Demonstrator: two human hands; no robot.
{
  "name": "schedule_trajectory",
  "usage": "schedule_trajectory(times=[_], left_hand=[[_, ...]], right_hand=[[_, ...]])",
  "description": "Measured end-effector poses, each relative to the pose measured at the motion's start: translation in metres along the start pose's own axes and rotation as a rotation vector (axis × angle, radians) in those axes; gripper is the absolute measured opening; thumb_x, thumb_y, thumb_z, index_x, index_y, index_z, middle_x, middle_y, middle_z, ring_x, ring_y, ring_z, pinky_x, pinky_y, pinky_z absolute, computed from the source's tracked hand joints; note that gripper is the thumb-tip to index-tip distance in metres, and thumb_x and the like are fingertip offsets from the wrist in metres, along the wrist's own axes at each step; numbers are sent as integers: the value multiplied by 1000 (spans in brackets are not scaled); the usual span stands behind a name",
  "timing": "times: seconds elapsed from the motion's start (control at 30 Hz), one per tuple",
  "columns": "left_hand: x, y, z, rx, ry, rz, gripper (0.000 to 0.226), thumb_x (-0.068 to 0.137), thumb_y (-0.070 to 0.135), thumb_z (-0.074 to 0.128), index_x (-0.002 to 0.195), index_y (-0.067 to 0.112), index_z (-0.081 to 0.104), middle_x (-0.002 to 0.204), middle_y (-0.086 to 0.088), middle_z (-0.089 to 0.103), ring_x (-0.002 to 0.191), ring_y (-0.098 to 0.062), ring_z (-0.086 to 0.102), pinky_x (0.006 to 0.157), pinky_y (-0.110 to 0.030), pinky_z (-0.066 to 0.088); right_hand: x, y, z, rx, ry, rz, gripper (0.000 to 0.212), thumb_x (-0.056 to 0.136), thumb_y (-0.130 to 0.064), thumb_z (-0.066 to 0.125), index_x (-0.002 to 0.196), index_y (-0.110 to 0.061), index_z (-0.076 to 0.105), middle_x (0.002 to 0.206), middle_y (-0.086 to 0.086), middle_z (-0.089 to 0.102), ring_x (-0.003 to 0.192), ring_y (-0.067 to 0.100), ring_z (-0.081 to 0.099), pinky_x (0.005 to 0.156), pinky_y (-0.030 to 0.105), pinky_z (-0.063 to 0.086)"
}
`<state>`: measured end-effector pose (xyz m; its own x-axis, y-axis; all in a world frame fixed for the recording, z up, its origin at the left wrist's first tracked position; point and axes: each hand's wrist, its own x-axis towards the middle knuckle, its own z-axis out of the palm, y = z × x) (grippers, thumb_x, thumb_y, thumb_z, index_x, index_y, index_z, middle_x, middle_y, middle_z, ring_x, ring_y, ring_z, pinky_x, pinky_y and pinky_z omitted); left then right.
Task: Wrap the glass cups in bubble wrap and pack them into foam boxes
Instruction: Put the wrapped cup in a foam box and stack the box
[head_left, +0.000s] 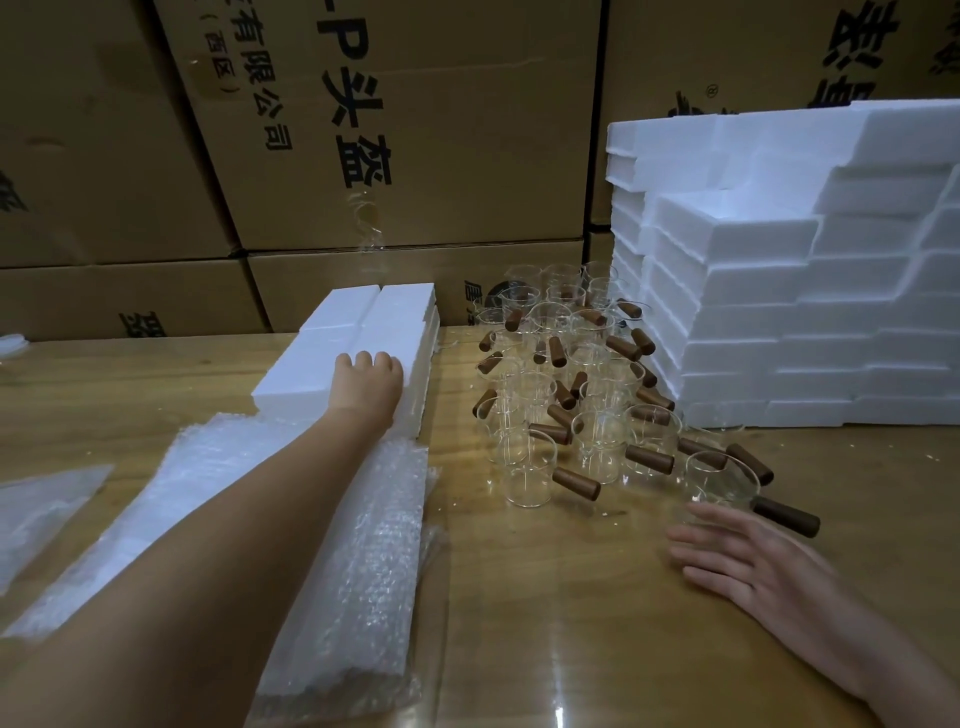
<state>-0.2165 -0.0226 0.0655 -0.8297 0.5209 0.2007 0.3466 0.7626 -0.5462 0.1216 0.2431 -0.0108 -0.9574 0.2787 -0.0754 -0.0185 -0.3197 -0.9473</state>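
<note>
White foam boxes (395, 317) lie in a low row under the left hand (370, 378), whose fingers bend down onto their top; I cannot tell whether it grips one. Bubble wrap sheets (374, 545) lie beneath that forearm. The right hand (753, 566), blurred, hovers flat with fingers straight and spread, just beside the nearest of the wooden-handled glass cups (587, 364) clustered between both hands. A tall foam stack (779, 312) stands beyond the right hand.
</note>
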Motion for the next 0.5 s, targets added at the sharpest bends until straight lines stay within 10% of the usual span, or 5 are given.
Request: schedule_trajectory(times=[0.3, 0.5], left_hand=[[1, -8, 0, -169, -71, 3, 73, 79, 47, 70, 138, 22, 35, 134, -4, 43, 122, -27, 42, 94, -40, 36], [-1, -61, -2, -944, -55, -263, 68, 85, 56, 59, 138, 18, 44, 142, -10, 44, 119, -35, 51, 101, -49, 41]], right_hand=[[3, 2, -1, 15, 29, 17, 45, 90, -25, 40, 127, -4, 54, 118, 24, 64, 109, 37, 63, 79, 35, 58], [6, 3, -3, 24, 58, 41, 43, 92, -23, 40, 127, -3, 54, 117, 24, 65, 108, 37, 64, 77, 35, 58]])
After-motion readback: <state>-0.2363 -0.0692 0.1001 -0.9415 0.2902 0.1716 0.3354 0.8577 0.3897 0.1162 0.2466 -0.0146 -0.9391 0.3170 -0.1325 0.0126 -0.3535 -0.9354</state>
